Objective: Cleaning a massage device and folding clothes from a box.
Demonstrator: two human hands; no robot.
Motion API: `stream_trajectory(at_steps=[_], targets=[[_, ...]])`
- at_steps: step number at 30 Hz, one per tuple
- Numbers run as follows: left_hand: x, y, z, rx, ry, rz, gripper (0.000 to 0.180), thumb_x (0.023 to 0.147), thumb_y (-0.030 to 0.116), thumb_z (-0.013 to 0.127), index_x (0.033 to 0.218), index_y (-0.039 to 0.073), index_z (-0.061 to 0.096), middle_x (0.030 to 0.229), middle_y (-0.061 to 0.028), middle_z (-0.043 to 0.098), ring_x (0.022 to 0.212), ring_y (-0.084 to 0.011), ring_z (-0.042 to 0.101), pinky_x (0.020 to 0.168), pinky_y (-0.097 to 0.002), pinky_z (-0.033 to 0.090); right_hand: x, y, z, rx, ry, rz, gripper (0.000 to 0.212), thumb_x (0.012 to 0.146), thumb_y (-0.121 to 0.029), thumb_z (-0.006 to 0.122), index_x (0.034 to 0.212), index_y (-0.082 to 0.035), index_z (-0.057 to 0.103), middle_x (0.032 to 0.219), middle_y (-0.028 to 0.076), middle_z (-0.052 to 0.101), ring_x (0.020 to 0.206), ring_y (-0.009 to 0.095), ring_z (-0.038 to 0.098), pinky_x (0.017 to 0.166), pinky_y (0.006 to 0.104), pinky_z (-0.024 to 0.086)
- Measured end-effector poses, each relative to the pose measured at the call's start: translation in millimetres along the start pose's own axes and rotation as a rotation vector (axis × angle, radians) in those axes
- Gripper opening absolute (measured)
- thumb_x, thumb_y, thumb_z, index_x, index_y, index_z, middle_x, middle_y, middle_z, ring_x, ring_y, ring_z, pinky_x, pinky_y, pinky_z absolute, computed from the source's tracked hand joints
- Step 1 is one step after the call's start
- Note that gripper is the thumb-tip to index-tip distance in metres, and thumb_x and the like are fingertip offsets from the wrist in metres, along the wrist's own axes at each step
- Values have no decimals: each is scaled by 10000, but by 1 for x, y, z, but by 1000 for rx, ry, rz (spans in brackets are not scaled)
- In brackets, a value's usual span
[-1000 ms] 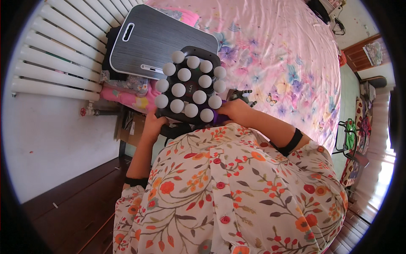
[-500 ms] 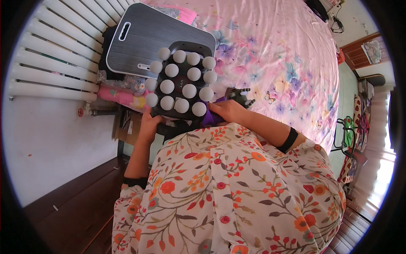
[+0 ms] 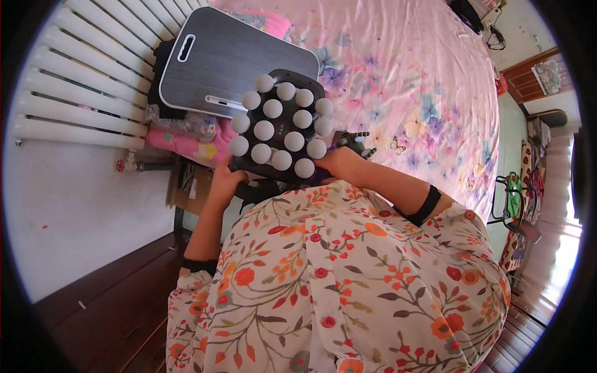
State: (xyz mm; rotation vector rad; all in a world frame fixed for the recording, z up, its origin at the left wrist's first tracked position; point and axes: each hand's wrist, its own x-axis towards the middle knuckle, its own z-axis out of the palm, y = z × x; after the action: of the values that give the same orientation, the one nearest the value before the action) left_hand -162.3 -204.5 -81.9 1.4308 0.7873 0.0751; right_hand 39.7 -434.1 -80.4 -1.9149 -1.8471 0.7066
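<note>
In front of my lap is a black panel point(image 3: 283, 130) studded with several round grey-white balls, tilted a little. My left hand point(image 3: 225, 181) is closed on its lower left corner, with the fingers partly behind it. My right hand point(image 3: 343, 165) is closed at the lower right edge, where a bit of purple cloth point(image 3: 311, 178) shows by the fingers. Some fingertips of this hand are hidden behind the panel. Dark material point(image 3: 261, 188) hangs under the panel between both hands. Just beyond my right hand, a dark object with finger-like prongs point(image 3: 357, 142) lies on the bed.
A grey lap desk point(image 3: 236, 59) with a white rim rests on folded bedding point(image 3: 183, 142) at the left. Beside it stands a white radiator point(image 3: 87, 93) with a red-handled valve point(image 3: 121, 165). The flowered pink bedspread point(image 3: 398, 74) spreads out ahead. A black-framed chair point(image 3: 507, 199) stands at the right.
The ball-studded panel has shifted slightly right and toward me and has turned a little clockwise. Both hands have kept hold of it.
</note>
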Motion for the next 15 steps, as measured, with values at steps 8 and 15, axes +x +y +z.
stream_trajectory(at_steps=[8,15], targets=[[6,2,-3,41,-26,11,430,612,36,533,1033,-46,549,860,-88,625,751,-172,597,661,-271,483,1,-10,-4,110,47,-10,464,721,-336,652,1104,-103,532,975,152,613,891,345,601,713,428,507],[4,9,1,89,-18,108,409,647,18,514,1051,-48,526,814,-89,606,693,-173,595,636,-276,488,5,-3,10,-181,64,2,528,727,-308,636,1192,-99,499,1052,158,590,915,320,613,696,428,519]])
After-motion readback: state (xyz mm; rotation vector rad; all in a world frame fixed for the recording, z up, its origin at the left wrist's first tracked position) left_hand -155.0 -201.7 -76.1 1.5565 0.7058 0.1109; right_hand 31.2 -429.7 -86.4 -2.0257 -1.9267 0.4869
